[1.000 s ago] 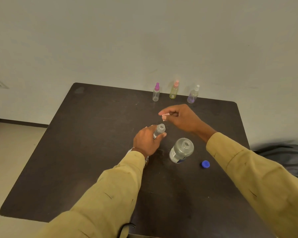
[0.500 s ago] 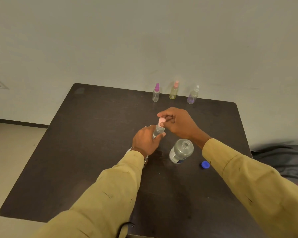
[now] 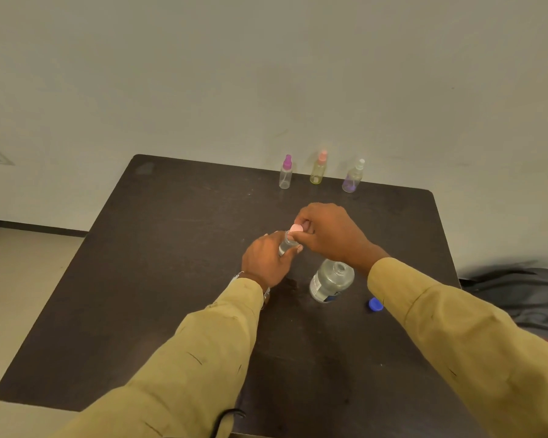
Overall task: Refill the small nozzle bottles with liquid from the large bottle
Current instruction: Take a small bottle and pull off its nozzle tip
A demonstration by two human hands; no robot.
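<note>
While the large bottle (image 3: pixel 331 281) stands uncapped beside its blue cap (image 3: pixel 375 304), the left hand (image 3: pixel 268 262) just beyond grips a small bottle (image 3: pixel 287 245) and the right hand (image 3: pixel 329 235) pinches its pink nozzle top (image 3: pixel 296 228); three more nozzle bottles (image 3: pixel 318 170) line the table's (image 3: pixel 171 263) far edge.

The left hand (image 3: pixel 266 263) covers most of the small bottle (image 3: pixel 286 245); the right hand (image 3: pixel 329 237) hides part of the pink cap (image 3: pixel 296 228). The blurred bag (image 3: pixel 519 295) is cut off at right.

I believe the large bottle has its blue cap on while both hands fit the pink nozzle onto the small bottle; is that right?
Not quite: the head view shows the large bottle uncapped, its blue cap lying on the table.
</note>
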